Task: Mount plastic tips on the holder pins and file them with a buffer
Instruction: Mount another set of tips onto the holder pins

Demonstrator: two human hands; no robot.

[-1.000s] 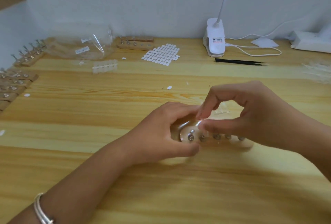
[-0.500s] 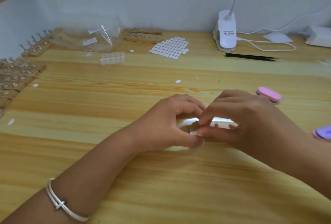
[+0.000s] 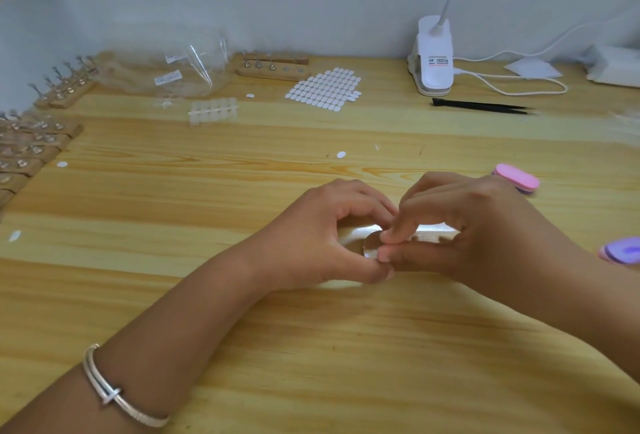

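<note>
Head view: left hand [image 3: 322, 236] curls thumb and fingers round the left end of the pale wooden holder block [image 3: 434, 231], apparently steadying it at centre. Right hand [image 3: 478, 229] pinches a clear plastic tip [image 3: 371, 245] between thumb and forefinger, probably seating it there. Pink oval buffer [image 3: 516, 179] lies just beyond on the right, handy for filing.

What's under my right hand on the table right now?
Under the right hand a pale strip of the holder shows, and a clear plastic tip is pinched at its fingertips. The holder's pins and remaining length are covered by the hand.
</note>
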